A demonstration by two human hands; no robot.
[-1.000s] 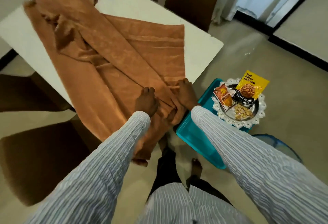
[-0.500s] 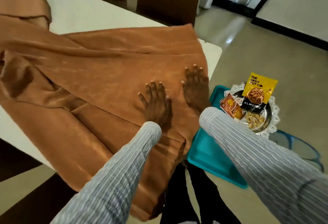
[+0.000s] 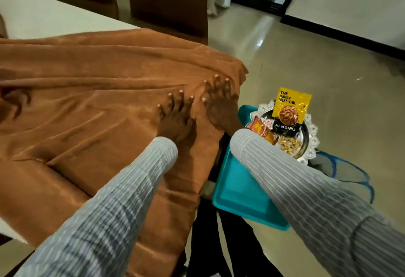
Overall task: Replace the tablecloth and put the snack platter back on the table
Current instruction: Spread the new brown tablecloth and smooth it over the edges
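Tablecloth (image 3: 92,110) cut off at left edge; right sleeve (image 3: 306,193) over perhaps a third of snack platter (image 3: 312,138).

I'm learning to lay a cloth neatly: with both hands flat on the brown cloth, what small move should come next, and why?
Probably slide both hands outward, away from you. The left hand and right hand press flat on the tablecloth, which is still creased, and bare table shows beyond it. The snack platter waits off the table on a teal tray.

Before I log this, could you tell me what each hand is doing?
Left hand: open, flat on the cloth.
Right hand: open, flat on the cloth.
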